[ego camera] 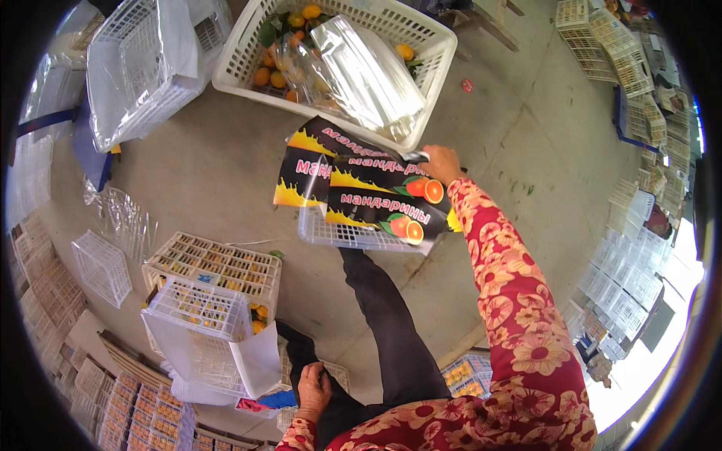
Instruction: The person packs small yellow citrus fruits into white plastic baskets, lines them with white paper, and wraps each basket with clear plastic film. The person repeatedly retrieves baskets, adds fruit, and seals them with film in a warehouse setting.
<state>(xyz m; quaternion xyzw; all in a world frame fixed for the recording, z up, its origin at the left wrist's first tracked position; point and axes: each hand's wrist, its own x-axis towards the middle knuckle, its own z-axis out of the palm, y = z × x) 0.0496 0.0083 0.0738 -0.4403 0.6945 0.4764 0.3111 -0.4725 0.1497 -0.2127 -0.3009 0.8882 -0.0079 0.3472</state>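
Black printed sheets point(383, 197) with mandarin pictures lie over a pale plastic crate point(350, 237) ahead of my legs. My right hand point(443, 164) is at their upper right corner, its fingers closed on the sheet edge beside a large white crate point(223, 79). That crate holds mandarins point(262, 76) with leaves and a stack of clear plastic bags or film point(372, 79). My left hand point(313, 389) rests on my left thigh, fingers curled, with nothing visible in it. Near it, a small clear crate point(197, 315) with a white sheet point(256, 361) sits against a crate of mandarins point(214, 262).
At the upper left stands a film-lined white crate point(141, 73) beside a blue support point(93, 146). An empty plastic crate point(102, 268) lies at the left. Stacked fruit crates point(149, 411) fill the lower left. More crates point(615, 51) and people line the right side.
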